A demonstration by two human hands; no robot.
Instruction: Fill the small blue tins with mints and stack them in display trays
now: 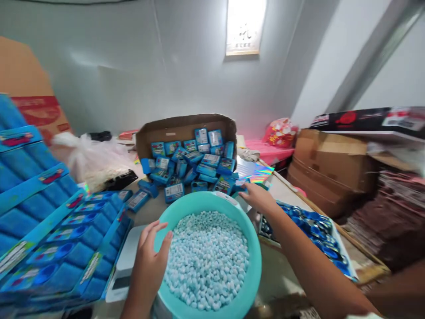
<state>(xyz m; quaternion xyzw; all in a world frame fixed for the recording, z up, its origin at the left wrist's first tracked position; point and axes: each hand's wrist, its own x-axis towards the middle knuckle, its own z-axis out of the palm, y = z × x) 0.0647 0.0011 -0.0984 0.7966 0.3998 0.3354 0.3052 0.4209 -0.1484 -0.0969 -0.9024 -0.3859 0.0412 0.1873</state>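
A teal basin (pixel 172 212) full of small pale blue candies (pixel 207 259) sits right in front of me. My left hand (pixel 149 261) rests on the basin's left rim, fingers curled over its edge. My right hand (pixel 257 197) reaches past the basin's far rim and pinches a small blue box (pixel 241 184) at the edge of a heap of blue boxes (pixel 189 166). The heap spills out of an open cardboard carton (pixel 181 128) lying on its side.
Stacked blue display boxes (pixel 49 230) fill the left. A white scale (pixel 124 266) lies beside the basin. A tray of blue round lids (pixel 315 230) lies at the right, with brown cartons (pixel 328 168) behind. A plastic bag (pixel 89 157) sits at the back left.
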